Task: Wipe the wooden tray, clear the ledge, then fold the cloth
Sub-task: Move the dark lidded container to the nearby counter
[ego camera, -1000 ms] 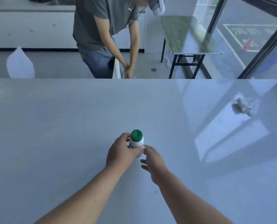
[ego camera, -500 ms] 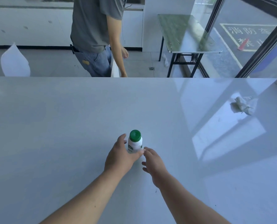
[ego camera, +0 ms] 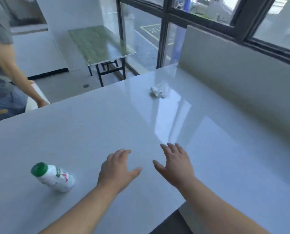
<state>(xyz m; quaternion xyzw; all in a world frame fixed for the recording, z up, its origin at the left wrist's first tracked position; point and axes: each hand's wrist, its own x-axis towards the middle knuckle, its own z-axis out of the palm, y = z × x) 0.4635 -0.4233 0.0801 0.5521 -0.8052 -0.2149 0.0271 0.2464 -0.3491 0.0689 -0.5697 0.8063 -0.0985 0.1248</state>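
A white bottle with a green cap [ego camera: 53, 177] stands on the glossy white counter [ego camera: 90, 125] at the lower left, nothing touching it. My left hand [ego camera: 117, 169] hovers over the counter to the bottle's right, fingers spread and empty. My right hand [ego camera: 175, 163] is beside it, also open and empty. A crumpled white cloth [ego camera: 158, 92] lies further back on the counter near the window side. No wooden tray is in view.
A low white wall [ego camera: 233, 68] under the window borders the counter on the right. Another person [ego camera: 4, 78] stands beyond the counter's far left edge. A green-topped folding table [ego camera: 98, 43] stands on the floor behind. The counter has a notch at the bottom [ego camera: 171, 223].
My left hand has let go of the bottle and both hands have moved right. The view has swung right, so the bottle now sits at lower left and the cloth is nearer the centre.
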